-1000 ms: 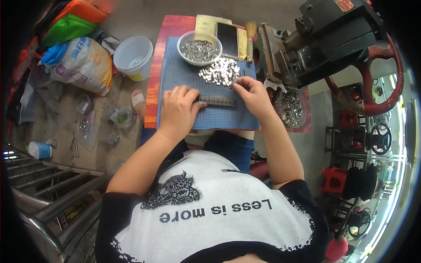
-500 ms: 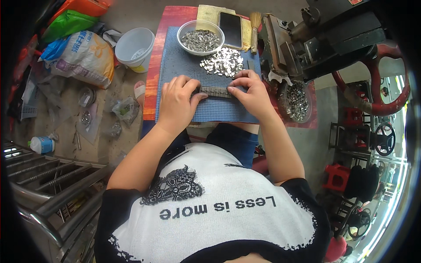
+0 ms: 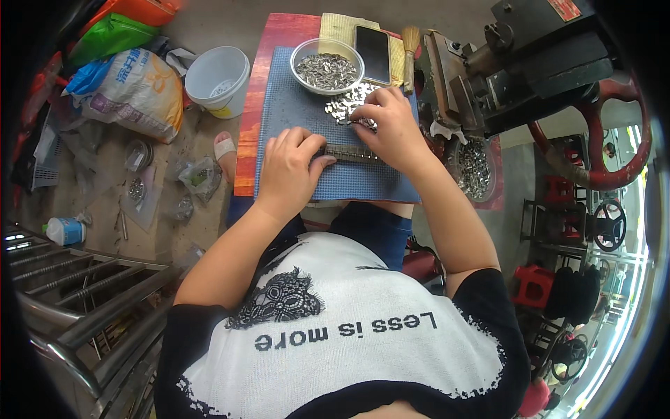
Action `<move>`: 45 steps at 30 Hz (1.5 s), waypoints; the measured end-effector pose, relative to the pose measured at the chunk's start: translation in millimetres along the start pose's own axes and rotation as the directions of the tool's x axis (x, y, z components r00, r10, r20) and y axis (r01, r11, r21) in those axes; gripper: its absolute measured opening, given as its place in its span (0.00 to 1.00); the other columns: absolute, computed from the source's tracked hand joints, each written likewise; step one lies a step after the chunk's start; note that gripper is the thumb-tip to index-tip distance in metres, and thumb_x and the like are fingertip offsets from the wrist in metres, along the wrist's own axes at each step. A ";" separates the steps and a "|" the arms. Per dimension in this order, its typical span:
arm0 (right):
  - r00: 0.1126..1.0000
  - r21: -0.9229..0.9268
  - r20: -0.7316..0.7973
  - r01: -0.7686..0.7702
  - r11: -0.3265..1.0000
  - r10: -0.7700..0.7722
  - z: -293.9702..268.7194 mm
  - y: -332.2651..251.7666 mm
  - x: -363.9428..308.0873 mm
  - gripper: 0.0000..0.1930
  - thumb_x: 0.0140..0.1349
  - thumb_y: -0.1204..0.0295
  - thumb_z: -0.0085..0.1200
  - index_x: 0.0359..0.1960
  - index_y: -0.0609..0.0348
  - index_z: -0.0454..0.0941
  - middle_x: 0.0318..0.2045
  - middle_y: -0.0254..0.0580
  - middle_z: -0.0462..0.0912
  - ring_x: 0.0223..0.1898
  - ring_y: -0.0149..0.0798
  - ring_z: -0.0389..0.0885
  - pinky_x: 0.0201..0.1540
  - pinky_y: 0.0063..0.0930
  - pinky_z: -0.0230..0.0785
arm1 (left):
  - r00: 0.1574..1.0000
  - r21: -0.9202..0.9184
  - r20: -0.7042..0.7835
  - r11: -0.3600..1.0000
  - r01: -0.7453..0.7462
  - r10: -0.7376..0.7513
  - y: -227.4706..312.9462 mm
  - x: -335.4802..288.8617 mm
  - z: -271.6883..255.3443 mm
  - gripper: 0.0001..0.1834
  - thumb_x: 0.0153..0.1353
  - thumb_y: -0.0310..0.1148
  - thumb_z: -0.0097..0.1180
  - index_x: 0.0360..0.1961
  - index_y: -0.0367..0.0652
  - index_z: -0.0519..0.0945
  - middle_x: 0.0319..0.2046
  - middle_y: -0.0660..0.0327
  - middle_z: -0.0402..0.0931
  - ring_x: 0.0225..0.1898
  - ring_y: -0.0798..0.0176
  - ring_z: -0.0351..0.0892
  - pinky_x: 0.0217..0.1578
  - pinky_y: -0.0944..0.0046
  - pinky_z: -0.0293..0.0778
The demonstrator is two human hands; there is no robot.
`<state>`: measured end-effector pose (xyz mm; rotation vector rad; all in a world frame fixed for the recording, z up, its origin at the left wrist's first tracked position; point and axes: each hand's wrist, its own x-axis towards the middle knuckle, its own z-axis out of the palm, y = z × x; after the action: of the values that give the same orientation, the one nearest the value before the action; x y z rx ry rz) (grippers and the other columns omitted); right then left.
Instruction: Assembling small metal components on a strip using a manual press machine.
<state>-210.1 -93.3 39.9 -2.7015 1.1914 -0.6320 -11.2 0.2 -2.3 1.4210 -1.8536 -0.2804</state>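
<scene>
A blue textured mat [image 3: 286,105] lies on a red table top [image 3: 249,140]. On it rests a narrow dark metal bar [image 3: 352,153] with a row of notches. My left hand [image 3: 287,166] grips the bar's left end, thumb on the near side. My right hand [image 3: 392,131] is above the bar's right part, its thumb and fingers drawn together at a heap of small shiny metal pieces [image 3: 340,109]. Whatever lies between those fingertips is too small to make out. Behind the heap, a clear round bowl [image 3: 326,91] holds many slim metal pieces.
A phone [image 3: 373,54] on a yellow cloth [image 3: 338,26] and a brush [image 3: 410,52] lie at the back. On the right stand a machine press [image 3: 537,84] with a red handwheel [image 3: 594,133] and a tub of metal parts [image 3: 474,171]. A white bucket [image 3: 218,80] stands left.
My right hand has let go of the bar's right end and moved up to the heap of metal pieces. My left hand stays on the bar.
</scene>
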 end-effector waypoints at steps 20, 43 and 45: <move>0.997 0.009 -0.007 -0.081 0.997 0.081 17.3 6.3 20.9 0.07 0.54 0.70 0.65 0.34 0.56 0.83 0.38 0.44 0.79 0.48 0.50 0.73 0.53 0.44 0.67 | 0.999 -0.044 0.040 0.999 0.007 -0.006 -0.4 2.1 -4.4 0.14 0.54 0.37 0.68 0.39 0.43 0.81 0.37 0.59 0.76 0.43 0.53 0.76 0.45 0.55 0.67; 0.901 -0.022 0.338 0.296 0.955 -0.272 -20.9 -20.4 52.3 0.07 0.47 0.76 0.63 0.29 0.59 0.80 0.34 0.43 0.77 0.43 0.47 0.77 0.46 0.39 0.72 | 0.999 -0.056 0.036 0.998 -0.003 0.005 -1.2 1.9 -4.9 0.12 0.56 0.37 0.65 0.37 0.44 0.78 0.36 0.59 0.74 0.44 0.52 0.74 0.44 0.53 0.66; 0.953 -0.001 0.164 0.260 0.966 -0.257 -28.3 -25.7 68.8 0.09 0.49 0.72 0.65 0.32 0.58 0.80 0.35 0.45 0.79 0.42 0.50 0.80 0.44 0.42 0.75 | 1.000 -0.055 0.029 0.998 -0.005 0.007 -1.7 1.2 -5.8 0.12 0.56 0.36 0.65 0.37 0.44 0.79 0.36 0.59 0.74 0.44 0.52 0.73 0.44 0.53 0.66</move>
<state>-163.2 -124.3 94.8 -2.8886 0.8187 -0.4166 -6.2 0.0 1.2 1.3806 -1.8598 -0.3480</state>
